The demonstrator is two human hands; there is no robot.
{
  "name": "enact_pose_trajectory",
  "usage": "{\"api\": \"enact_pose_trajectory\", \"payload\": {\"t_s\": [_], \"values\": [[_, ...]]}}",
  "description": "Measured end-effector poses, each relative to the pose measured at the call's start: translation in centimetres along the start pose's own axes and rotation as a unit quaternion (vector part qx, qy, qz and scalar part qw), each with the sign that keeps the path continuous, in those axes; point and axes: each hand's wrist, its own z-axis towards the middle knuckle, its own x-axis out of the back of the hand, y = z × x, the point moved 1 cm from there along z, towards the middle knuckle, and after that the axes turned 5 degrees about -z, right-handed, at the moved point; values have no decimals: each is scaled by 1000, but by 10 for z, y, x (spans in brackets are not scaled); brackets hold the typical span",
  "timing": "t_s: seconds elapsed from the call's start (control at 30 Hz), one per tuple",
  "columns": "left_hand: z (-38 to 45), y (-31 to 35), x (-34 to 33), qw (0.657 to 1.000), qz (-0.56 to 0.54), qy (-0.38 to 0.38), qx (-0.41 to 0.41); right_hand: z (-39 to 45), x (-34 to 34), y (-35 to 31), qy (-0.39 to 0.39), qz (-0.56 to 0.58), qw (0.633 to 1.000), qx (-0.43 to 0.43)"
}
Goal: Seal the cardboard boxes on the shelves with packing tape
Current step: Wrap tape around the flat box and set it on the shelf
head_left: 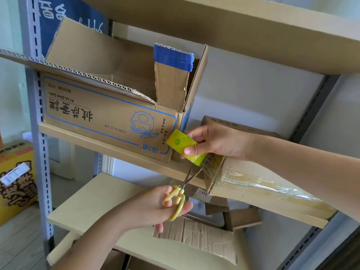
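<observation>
A large open cardboard box [109, 114] with blue print and raised flaps stood at the left end of the middle shelf [136, 154], crowding the taped brown box [253, 184] just beside it at the shelf's front edge. A yellow-green tape roll [184, 146] was gripped by the right hand [216, 142] against that box's end. Yellow-handled scissors [180, 193], blades parted at the stretched tape, were held by the left hand [155, 207]. Torn cardboard [196, 238] lay on the lower shelf.

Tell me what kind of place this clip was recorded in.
Probably a small storeroom or stock room: slotted metal shelving with board shelves, opened cardboard boxes on them, and a yellow printed carton on the floor.
</observation>
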Motion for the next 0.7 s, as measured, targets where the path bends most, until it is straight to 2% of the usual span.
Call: {"api": "enact_pose_trajectory", "payload": {"t_s": [0.13,0.27,0.4,0.6,0.7], "values": [[13,5,4,1000,12,-25,2,2,-1,0,1,12,1000,9],[26,10,3,999,12,-17,-39,4,-2,2,3,15,1000,13],[37,11,2,996,-68,-26,-51,3,-2,1,3,8,1000,19],[53,2,-7,989,-94,24,-113,3,-3,1,0,3,1000,19],[56,-1,-7,988,-93,46,-115,3,-3,1,0,0,1000,13]]}}
